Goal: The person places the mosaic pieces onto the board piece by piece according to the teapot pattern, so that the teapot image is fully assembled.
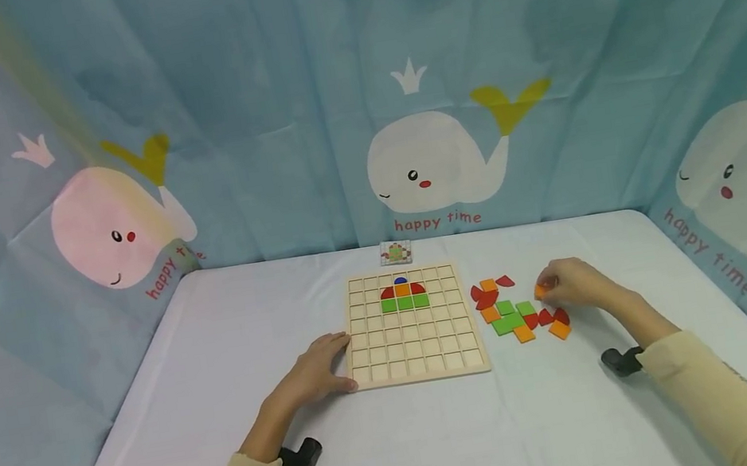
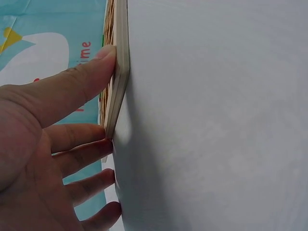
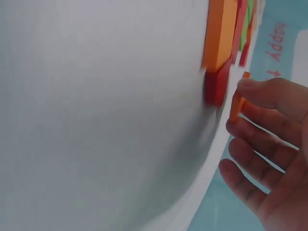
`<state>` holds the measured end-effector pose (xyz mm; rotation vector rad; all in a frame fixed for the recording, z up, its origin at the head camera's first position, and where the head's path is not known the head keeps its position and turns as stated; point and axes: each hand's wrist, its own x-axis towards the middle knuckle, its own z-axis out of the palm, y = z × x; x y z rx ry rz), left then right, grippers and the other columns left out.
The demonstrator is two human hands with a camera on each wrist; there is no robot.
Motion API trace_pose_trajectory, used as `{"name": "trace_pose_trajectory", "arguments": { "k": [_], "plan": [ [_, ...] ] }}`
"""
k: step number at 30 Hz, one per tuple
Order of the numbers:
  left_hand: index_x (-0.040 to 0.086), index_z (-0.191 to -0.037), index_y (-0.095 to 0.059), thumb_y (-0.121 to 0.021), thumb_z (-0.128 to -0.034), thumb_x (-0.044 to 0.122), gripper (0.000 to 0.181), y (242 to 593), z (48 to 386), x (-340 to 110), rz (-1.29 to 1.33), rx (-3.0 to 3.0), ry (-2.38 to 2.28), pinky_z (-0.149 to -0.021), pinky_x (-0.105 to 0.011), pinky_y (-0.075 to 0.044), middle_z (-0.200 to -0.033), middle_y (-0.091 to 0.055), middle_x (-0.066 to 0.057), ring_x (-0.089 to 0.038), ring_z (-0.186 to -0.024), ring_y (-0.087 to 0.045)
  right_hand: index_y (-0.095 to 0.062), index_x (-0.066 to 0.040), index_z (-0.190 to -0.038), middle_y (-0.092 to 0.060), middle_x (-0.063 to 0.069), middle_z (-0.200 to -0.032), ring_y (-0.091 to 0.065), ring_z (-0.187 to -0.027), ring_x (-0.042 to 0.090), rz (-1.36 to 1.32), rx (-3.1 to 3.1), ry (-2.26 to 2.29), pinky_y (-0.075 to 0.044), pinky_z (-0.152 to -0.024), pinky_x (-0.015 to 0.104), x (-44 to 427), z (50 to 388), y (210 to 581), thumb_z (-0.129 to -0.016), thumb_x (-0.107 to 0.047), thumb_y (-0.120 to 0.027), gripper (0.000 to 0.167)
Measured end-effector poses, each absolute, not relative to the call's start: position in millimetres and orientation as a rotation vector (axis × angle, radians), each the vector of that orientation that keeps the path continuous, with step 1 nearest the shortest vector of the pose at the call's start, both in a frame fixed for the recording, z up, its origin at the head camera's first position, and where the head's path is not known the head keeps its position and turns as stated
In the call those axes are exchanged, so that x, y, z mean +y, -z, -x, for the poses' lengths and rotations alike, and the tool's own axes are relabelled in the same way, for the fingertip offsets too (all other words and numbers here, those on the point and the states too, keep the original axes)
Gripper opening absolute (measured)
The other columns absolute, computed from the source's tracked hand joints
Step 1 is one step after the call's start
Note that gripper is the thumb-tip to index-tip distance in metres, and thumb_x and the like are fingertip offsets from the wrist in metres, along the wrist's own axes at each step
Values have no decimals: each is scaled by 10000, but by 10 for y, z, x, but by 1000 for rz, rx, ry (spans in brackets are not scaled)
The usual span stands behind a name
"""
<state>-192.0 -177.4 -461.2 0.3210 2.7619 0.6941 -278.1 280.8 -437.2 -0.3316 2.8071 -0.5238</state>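
Note:
On the white table lies a wooden grid board (image 1: 414, 348) with several coloured tiles set near its top: a blue half-round, an orange square between red quarter-rounds, and a row of green squares. My left hand (image 1: 314, 371) rests against the board's left edge, thumb near the lower corner; in the left wrist view, its fingers (image 2: 79, 139) reach out fairly straight. Right of the loose tiles, my right hand (image 1: 573, 284) pinches an orange square tile (image 3: 237, 103) between thumb and fingers, lifted off the table. Below that hand lie a red tile (image 3: 217, 84) and an orange tile (image 1: 559, 329).
Loose green tiles (image 1: 509, 323), red tiles (image 1: 487, 300) and orange tiles lie spread beside the board's right edge, some overlapping. Behind the board is a small pattern card (image 1: 395, 252). A blue whale-print curtain (image 1: 267, 200) surrounds the table's back and sides.

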Motion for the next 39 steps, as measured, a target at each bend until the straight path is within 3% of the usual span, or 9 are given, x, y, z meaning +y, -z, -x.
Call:
{"name": "trace_pose_trajectory", "arguments": {
  "k": [7, 13, 22, 39],
  "plan": [
    [29, -1450, -437, -829, -751, 225, 825, 4600, 1920, -1787, -321, 2767, -710, -1145, -612, -274, -1536, -393, -165, -396, -1453, -286, -692, -19, -1130, -658, 111, -980, -556, -817, 206, 374, 2818, 606, -565, -692, 286, 2513, 2785, 4326, -864, -189, -722, 317],
    [31, -1449, -439, -830, -753, 226, 822, 4609, 1918, -1773, -317, 2754, -709, -1155, -592, -274, -1537, -394, -157, -391, -1455, -285, -704, -44, -1142, -666, 87, -1034, -574, -869, 198, 476, 2820, 607, -565, -861, 397, 2223, 2800, 4315, -872, -204, -722, 314],
    [40, -1450, -440, -832, -750, 227, 824, 4615, 1933, -1785, -324, 2759, -704, -1153, -581, -287, -1539, -393, -149, -381, -1455, -290, -731, -66, -1084, -645, 21, -914, -554, -805, 153, 729, 2828, 611, -504, -741, 298, 1717, 2827, 4239, -855, -203, -746, 267],
    [28, -1442, -446, -831, -747, 217, 817, 4598, 1904, -1767, -328, 2759, -715, -1149, -600, -279, -1530, -403, -157, -389, -1452, -291, -738, -64, -1058, -682, 50, -981, -606, -904, 184, 956, 2813, 475, -540, -855, 347, 982, 2912, 4278, -864, -202, -740, 238]
  ]
}}
